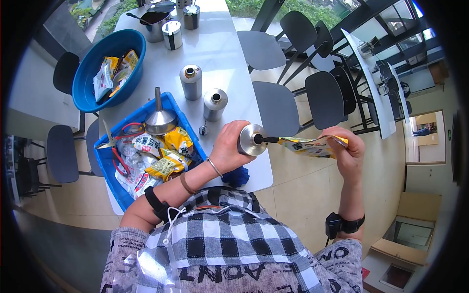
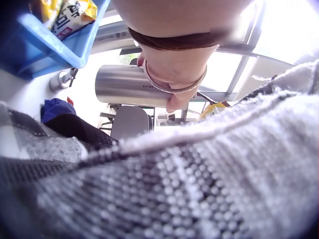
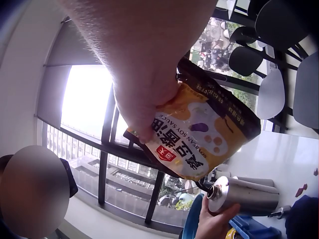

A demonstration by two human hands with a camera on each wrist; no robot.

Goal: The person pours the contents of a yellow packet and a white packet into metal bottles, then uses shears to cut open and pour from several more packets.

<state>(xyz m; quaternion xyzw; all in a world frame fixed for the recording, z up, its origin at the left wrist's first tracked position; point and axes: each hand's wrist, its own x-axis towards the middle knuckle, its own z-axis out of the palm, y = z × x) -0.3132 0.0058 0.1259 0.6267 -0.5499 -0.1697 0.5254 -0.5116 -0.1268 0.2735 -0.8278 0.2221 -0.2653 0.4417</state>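
Left hand [image 1: 228,145]: fingers wrapped around steel bottle [image 1: 251,141], near table [image 1: 229,53] edge; base contact with table cannot be told. Right hand [image 1: 351,152]: thumb and fingers pinching end of soy sauce pouch [image 3: 199,132] opposite black spout [image 1: 270,139]. Pouch slopes down to bottle; spout at bottle mouth. Two more bottles [image 1: 191,88] [image 1: 215,107] upright on table. Blue crate [image 1: 108,179] beside left forearm: contains pouches, funnel [image 1: 161,123].
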